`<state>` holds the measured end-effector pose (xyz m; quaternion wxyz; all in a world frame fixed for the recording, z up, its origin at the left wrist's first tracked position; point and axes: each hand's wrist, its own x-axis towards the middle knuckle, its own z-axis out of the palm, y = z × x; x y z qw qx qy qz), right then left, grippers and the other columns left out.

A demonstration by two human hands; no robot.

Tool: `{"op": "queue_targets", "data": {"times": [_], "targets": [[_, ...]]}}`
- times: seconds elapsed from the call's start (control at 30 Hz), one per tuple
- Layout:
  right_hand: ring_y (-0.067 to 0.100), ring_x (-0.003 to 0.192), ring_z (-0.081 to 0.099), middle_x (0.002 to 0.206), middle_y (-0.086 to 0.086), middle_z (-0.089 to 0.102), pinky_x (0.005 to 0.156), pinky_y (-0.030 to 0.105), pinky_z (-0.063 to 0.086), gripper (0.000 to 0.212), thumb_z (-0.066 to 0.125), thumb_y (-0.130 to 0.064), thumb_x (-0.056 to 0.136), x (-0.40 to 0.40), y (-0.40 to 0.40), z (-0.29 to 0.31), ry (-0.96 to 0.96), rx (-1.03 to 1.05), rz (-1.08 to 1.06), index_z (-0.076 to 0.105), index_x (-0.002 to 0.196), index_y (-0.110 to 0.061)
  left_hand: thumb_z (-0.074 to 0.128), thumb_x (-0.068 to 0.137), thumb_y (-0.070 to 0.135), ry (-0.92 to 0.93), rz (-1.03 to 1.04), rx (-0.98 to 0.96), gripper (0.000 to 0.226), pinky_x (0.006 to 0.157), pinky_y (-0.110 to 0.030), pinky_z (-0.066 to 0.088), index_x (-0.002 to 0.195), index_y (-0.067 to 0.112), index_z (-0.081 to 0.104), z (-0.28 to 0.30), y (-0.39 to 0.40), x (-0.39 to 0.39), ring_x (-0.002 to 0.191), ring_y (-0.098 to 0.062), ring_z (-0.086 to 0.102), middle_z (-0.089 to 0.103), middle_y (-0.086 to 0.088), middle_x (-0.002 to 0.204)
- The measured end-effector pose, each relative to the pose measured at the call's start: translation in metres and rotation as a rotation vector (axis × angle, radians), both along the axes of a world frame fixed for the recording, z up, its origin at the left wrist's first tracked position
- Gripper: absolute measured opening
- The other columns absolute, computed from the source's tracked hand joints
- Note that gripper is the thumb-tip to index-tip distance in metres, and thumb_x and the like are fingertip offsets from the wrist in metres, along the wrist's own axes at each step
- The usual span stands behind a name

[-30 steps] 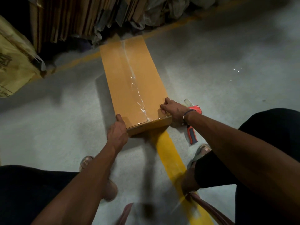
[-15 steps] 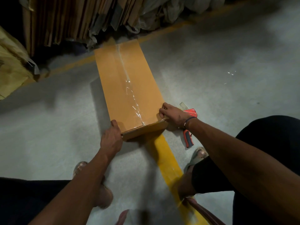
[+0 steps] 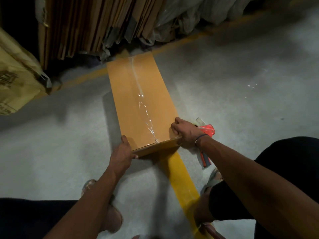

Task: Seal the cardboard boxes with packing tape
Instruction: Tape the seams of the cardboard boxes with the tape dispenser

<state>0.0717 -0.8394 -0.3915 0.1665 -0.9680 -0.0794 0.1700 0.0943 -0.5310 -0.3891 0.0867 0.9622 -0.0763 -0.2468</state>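
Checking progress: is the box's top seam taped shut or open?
Shut: the cardboard box lies flat with clear tape running along its top seam.

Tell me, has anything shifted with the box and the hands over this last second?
Very little. The cardboard box seems to have slid slightly away from the person, toward the stacked cardboard, though the camera moved too. The left hand and right hand still grip its near corners. The clear tape remains along the top seam, and the tape dispenser still lies on the floor by the right wrist.
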Motion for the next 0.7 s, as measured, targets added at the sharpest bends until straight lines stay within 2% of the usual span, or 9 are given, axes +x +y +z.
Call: {"op": "queue_targets", "data": {"times": [0.1,0.2,0.3,0.4,0.5,0.6,0.63,0.7], "targets": [[0.021,0.088,0.051,0.109,-0.003,0.042,0.068,0.035,0.05,0.07,0.088,-0.06,0.057,-0.001,0.011,0.007,-0.011,-0.015,-0.12,0.048,0.106,-0.028,0.093,0.063,0.058,0.033,0.138,-0.14,0.132,0.088,-0.043,0.054,0.152,0.004,0.011,0.006,-0.013,0.002,0.113,-0.043,0.062,0.056,-0.026,0.128],[0.023,0.103,0.049,0.12,0.001,0.04,0.085,0.042,0.055,0.094,0.082,-0.078,0.049,0.003,0.029,0.009,-0.115,0.071,-0.43,0.045,0.12,-0.028,0.09,0.06,0.067,0.02,0.372,-0.252,0.144,0.098,-0.045,0.048,0.156,0.004,0.004,0.01,-0.034,0.004,0.126,-0.047,0.052,0.043,-0.032,0.142],[0.032,0.13,0.036,0.141,0.01,0.033,0.105,0.051,0.044,0.126,0.084,-0.083,0.043,0.011,0.046,-0.001,-0.054,0.163,-0.74,0.032,0.143,-0.027,0.089,0.055,0.072,0.026,0.583,-0.341,0.145,0.104,-0.046,0.047,0.154,0.002,0.009,0.006,-0.044,0.015,0.133,-0.044,0.05,0.043,-0.029,0.148],[0.04,0.139,0.036,0.15,0.014,0.031,0.109,0.055,0.042,0.146,0.087,-0.081,0.041,0.015,0.055,-0.016,0.112,0.295,-0.91,0.017,0.155,-0.023,0.09,0.054,0.071,0.099,0.697,-0.368,0.148,0.109,-0.044,0.045,0.154,-0.002,0.01,-0.002,-0.046,0.025,0.14,-0.042,0.046,0.04,-0.027,0.154],[0.039,0.131,0.047,0.144,0.013,0.044,0.103,0.051,0.047,0.143,0.085,-0.084,0.04,0.016,0.057,-0.025,0.14,0.268,-0.911,0.022,0.151,-0.021,0.092,0.055,0.067,0.139,0.729,-0.371,0.141,0.111,-0.043,0.044,0.151,-0.001,0.015,-0.008,-0.046,0.033,0.14,-0.04,0.046,0.041,-0.024,0.154],[0.038,0.128,0.05,0.141,0.011,0.045,0.101,0.052,0.05,0.14,0.09,-0.078,0.039,0.027,0.051,-0.024,0.222,0.328,-0.938,0.023,0.148,-0.021,0.096,0.062,0.053,0.183,0.776,-0.401,0.128,0.109,-0.041,0.044,0.149,0.0,0.019,-0.012,-0.042,0.042,0.139,-0.038,0.047,0.043,-0.022,0.154],[0.037,0.128,0.05,0.14,0.011,0.044,0.102,0.052,0.05,0.139,0.093,-0.074,0.04,0.033,0.05,-0.023,0.259,0.343,-0.951,0.024,0.147,-0.019,0.097,0.061,0.052,0.185,0.798,-0.411,0.129,0.109,-0.041,0.044,0.15,0.0,0.019,-0.012,-0.042,0.046,0.139,-0.038,0.047,0.042,-0.022,0.154],[0.036,0.129,0.05,0.141,0.012,0.044,0.104,0.051,0.05,0.136,0.094,-0.071,0.041,0.048,0.049,-0.021,0.267,0.361,-0.989,0.027,0.147,-0.016,0.097,0.054,0.06,0.149,0.844,-0.425,0.144,0.112,-0.045,0.043,0.154,0.001,0.013,-0.009,-0.048,0.054,0.142,-0.04,0.043,0.037,-0.023,0.157]]}}
